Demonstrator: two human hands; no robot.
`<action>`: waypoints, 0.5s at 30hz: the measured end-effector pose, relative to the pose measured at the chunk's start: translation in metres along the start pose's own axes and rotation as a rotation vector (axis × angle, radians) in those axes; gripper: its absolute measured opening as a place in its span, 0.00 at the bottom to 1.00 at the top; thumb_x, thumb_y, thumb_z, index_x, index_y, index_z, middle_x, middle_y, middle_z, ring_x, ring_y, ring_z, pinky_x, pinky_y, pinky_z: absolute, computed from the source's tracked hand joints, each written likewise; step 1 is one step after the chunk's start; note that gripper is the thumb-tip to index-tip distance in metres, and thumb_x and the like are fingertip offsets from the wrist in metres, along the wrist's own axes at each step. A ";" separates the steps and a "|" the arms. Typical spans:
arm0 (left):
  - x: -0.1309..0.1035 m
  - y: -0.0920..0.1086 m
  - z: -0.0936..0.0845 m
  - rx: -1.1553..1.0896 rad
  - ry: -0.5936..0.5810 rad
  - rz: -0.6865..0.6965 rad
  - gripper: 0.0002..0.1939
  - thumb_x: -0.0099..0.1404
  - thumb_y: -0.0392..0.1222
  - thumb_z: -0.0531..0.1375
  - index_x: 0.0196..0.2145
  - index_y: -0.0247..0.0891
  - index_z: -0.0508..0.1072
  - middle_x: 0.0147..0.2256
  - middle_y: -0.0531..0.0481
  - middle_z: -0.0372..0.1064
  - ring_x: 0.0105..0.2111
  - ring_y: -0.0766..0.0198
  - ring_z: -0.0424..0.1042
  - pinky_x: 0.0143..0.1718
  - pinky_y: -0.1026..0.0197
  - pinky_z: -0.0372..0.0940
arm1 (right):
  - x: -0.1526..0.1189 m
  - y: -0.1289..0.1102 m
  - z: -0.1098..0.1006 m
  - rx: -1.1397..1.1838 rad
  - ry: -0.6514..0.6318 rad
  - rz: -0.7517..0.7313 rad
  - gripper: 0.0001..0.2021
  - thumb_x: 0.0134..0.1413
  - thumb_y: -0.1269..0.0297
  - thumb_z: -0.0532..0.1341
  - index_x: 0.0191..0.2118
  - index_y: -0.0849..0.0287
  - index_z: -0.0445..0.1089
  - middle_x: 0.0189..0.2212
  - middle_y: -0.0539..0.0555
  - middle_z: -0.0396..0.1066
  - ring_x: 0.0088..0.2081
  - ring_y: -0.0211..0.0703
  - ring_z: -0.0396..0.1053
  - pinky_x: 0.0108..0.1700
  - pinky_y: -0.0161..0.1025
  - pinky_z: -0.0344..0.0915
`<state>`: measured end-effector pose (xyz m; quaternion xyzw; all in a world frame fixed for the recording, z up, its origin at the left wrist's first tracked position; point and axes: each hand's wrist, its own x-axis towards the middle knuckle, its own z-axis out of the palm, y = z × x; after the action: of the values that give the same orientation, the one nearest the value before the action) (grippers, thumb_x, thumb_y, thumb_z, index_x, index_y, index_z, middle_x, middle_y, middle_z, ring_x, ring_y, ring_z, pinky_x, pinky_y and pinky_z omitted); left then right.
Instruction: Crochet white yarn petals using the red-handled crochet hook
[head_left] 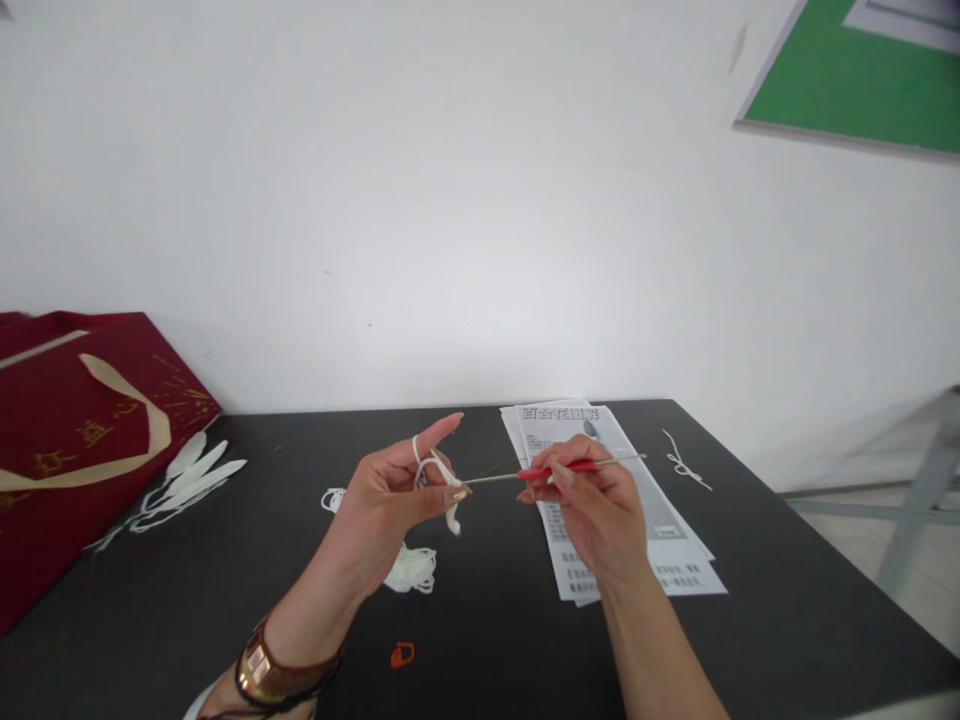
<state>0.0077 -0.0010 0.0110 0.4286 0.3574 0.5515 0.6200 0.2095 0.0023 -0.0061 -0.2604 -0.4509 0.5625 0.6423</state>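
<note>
Left hand [384,500] pinches the small white piece [452,514] above the black table [495,660], yarn [417,450] looped round a finger; right hand [596,510] grips the red-handled hook [534,473], its left end at the piece. Judged mid-stitch; next move calls for taut yarn, steady pinch.

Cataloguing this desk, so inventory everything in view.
Flat table: one, black, foreground
Plain wall: one, white, background
Flat board: one, green, upper right
Angular frame: one, grey, right
Ribboned bag: one, maroon, left
Narrow yarn pieces: several, white, left
Yarn loops: many, white, centre
Looped clip: one, orange, front
Printed sheets: multiple, white, right
Looped string: one, white, right
Red-handled metal rod: one, silver, centre
Yarn strip: one, white, centre
Bracelets: multiple, brownish, left wrist
Left hand: one, holding strip
Right hand: one, holding rod
</note>
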 end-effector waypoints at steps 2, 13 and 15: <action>0.001 -0.002 0.002 0.018 0.017 0.037 0.26 0.48 0.31 0.71 0.46 0.44 0.79 0.24 0.55 0.69 0.24 0.70 0.64 0.28 0.66 0.60 | 0.002 0.002 0.001 0.046 0.022 0.047 0.07 0.50 0.64 0.69 0.29 0.59 0.72 0.25 0.50 0.76 0.25 0.38 0.75 0.28 0.36 0.77; 0.002 -0.010 0.002 -0.068 0.000 0.090 0.27 0.50 0.30 0.70 0.49 0.47 0.77 0.27 0.54 0.70 0.27 0.70 0.65 0.30 0.66 0.63 | 0.002 0.004 0.002 0.098 0.025 0.045 0.07 0.50 0.65 0.69 0.30 0.58 0.71 0.27 0.50 0.78 0.25 0.38 0.76 0.31 0.37 0.77; 0.002 -0.011 0.001 -0.085 -0.023 0.070 0.28 0.51 0.30 0.69 0.49 0.47 0.76 0.27 0.54 0.70 0.27 0.70 0.66 0.31 0.67 0.63 | 0.001 0.004 0.001 0.089 0.021 0.035 0.06 0.50 0.65 0.69 0.31 0.57 0.71 0.27 0.49 0.78 0.26 0.39 0.77 0.31 0.37 0.77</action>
<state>0.0128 0.0011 0.0011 0.4204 0.3112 0.5826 0.6221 0.2066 0.0038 -0.0082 -0.2454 -0.4140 0.5903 0.6480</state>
